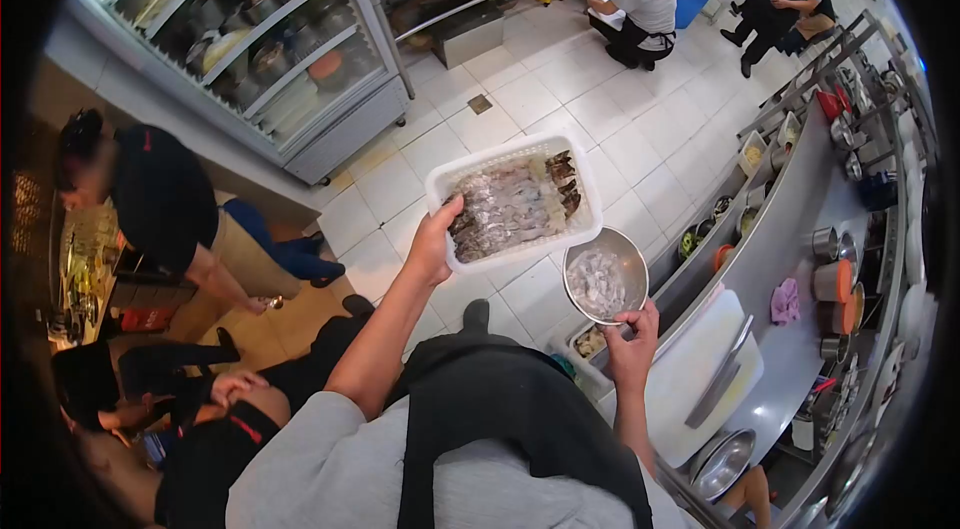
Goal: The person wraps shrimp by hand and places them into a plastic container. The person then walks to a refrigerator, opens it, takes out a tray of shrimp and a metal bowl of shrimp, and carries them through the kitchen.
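My left hand (433, 244) grips the near left corner of a white plastic basket (585, 151), its thumb over the rim. Rows of raw shrimp (510, 207) lie packed inside, with darker tails along the right end. In my right hand (633, 339) is a round metal bowl (640, 264), pinched by its near rim. Pale, wet pieces that look like peeled shrimp (600, 284) sit in the bowl. Both containers are held in the air over the tiled floor, the bowl just right of and nearer than the basket.
On the steel counter to my right lie a white cutting board (715, 369), a knife (718, 384), a pink cloth (786, 301) and an empty metal bowl (724, 461). A glass-door fridge (270, 39) stands at the back left. Several people work around, one squatting (645, 9) ahead.
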Tool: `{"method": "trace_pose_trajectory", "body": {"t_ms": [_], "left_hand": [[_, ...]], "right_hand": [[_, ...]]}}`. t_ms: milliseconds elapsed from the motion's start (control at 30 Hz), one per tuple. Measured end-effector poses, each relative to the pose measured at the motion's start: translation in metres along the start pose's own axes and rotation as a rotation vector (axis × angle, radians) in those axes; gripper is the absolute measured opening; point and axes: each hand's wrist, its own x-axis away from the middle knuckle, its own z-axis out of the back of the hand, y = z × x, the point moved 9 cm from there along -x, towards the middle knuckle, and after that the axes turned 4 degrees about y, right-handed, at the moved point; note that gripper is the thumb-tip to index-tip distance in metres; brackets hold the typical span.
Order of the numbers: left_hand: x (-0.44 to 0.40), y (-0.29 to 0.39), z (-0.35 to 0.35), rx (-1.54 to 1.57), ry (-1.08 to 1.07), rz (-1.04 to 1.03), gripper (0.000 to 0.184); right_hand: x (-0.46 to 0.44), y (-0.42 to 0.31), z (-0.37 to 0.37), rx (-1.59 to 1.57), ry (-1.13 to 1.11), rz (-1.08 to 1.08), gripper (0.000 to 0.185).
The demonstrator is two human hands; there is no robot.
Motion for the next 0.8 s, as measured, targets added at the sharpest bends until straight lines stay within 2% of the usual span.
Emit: {"method": "trace_pose_trajectory", "body": {"t_ms": [200,267,400,500,800], "left_hand": [[-0.128,0.007,-0.048,0.029,-0.018,0.082,0.048],[-0.150,0.008,-0.058,0.020,0.048,0.100,0.047],[-0.252,0.027,-0.059,-0.007,0.107,0.104,0.046],[-0.289,0.065,-0.087,-0.017,0.195,0.044,0.044],[-0.371,0.153,-0.059,0.056,0.388,-0.129,0.046]], "right_hand": [[-0.079,0.025,-0.007,0.088,0.128,-0.085,0.032],[-0.088,0.035,0.001,0.115,0.168,-0.143,0.032],[-0.167,0.069,-0.011,0.089,0.197,-0.249,0.031],[-0.248,0.085,-0.027,0.229,0.139,-0.032,0.033],[-0.523,0.002,-0.103,0.023,0.053,0.115,0.033]]}}
